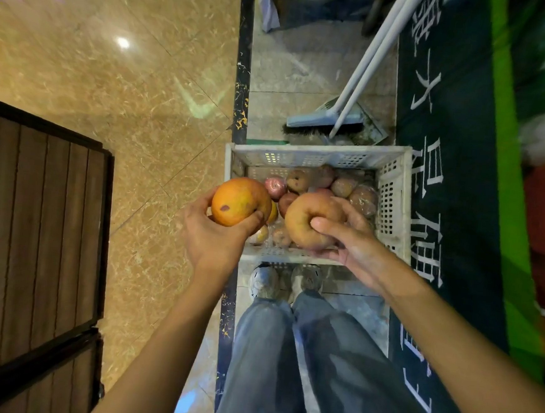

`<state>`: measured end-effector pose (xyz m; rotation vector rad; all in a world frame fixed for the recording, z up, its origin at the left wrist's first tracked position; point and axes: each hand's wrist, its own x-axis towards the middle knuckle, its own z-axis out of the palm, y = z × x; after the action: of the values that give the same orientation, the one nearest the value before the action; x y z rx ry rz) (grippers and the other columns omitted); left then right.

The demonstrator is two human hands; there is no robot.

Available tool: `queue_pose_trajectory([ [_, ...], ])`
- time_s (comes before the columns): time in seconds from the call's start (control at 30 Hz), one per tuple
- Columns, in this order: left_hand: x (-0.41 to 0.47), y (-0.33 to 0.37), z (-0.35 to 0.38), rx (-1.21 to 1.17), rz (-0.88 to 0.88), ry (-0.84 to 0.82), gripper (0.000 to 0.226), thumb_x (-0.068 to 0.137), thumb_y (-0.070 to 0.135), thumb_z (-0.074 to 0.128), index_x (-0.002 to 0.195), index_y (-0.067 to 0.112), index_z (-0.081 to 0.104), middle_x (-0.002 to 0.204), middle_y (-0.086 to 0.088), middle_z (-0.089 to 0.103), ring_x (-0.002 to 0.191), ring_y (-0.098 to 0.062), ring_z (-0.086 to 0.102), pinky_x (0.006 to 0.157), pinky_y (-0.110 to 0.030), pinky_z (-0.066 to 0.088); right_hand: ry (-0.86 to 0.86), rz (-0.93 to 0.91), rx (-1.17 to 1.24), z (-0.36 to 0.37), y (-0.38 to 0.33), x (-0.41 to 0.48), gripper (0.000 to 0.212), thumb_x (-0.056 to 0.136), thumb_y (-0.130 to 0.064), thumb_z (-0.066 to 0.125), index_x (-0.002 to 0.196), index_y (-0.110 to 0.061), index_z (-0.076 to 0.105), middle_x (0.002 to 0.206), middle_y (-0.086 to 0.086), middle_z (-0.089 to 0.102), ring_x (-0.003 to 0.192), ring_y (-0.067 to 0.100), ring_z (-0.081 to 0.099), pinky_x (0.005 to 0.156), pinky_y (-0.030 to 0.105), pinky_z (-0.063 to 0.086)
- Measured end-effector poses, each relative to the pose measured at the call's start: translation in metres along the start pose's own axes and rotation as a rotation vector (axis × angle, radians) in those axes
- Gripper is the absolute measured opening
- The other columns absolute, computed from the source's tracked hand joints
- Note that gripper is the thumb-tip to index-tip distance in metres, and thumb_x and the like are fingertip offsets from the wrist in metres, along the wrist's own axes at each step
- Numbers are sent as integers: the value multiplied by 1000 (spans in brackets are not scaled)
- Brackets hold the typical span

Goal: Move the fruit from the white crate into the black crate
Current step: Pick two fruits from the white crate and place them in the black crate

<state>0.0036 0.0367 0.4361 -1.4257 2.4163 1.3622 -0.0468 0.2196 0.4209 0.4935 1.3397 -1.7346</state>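
The orange fruit (239, 202) is held just above the near left corner of the white crate (392, 196), and the tan-brown fruit (306, 215) just above the middle of its near edge; both are clear of the pile. Each looks round, firm and fairly heavy for one hand. The smooth skin could slip, and the dark spot on the orange one suggests it bruises. I judge a cupped hold round the widest part, palm beneath, safer than fingertips. The left hand (213, 237) grips the orange fruit, thumb and fingers curled round its lower half. The right hand (350, 241) wraps the tan one, thumb across its front, fingers behind. More fruit in the crate (341, 185), reddish and brown, lies mostly toward the far wall. Just beyond that wall rests a broom (323, 125). Well to the crate's left stands a dark slatted panel (35, 220); I cannot make out a black crate
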Motion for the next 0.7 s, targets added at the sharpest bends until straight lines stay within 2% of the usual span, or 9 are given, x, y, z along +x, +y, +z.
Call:
queue_pose_trajectory([
  [0.13,-7,26,-20,-23,23,-59,68,46,46,81,108,31,57,106,-3,65,90,-22,64,81,-43,56,69,-5,15,9,-16,-18,39,84,-9,60,120,-20,49,111,5,58,94,20,61,62,31,58],
  [0.23,-7,43,-35,-11,59,-136,61,59,30,87,111,22,58,105,-5,64,87,-21,63,76,-36,54,149,-28,20,20,-24,-31,40,84,-12,61,122,-18,49,122,12,54,97,22,60,65,35,57],
  [0.33,-3,61,-48,-9,100,-219,59,63,24,85,115,17,58,101,-2,59,88,-20,60,78,-35,52,235,-27,41,34,-31,-47,45,84,-16,63,126,-19,47,131,13,50,103,23,58,67,36,55],
  [0.47,4,69,-67,-19,80,-405,51,66,23,84,109,15,56,101,-3,60,90,-20,59,75,-31,47,384,-85,97,57,-21,-67,48,84,-26,64,129,-24,47,129,11,52,101,22,57,49,24,50],
  [0.57,14,67,-86,-10,33,-626,48,69,22,82,109,6,61,102,-12,67,91,-25,65,78,-35,56,495,-128,252,83,1,-83,53,83,-32,65,131,-23,46,127,10,54,97,20,57,46,21,47],
  [0.63,18,61,-100,7,-56,-754,45,73,21,79,110,3,61,100,-14,67,88,-26,67,82,-40,57,586,-141,368,104,20,-96,41,86,-30,62,125,-24,51,118,7,57,96,19,57,52,23,49],
  [0.7,18,56,-111,36,-140,-862,39,77,22,75,107,3,60,93,-11,66,79,-20,66,71,-32,58,656,-176,481,124,42,-111,20,88,-27,60,108,-26,59,107,6,60,92,19,59,58,27,49],
])
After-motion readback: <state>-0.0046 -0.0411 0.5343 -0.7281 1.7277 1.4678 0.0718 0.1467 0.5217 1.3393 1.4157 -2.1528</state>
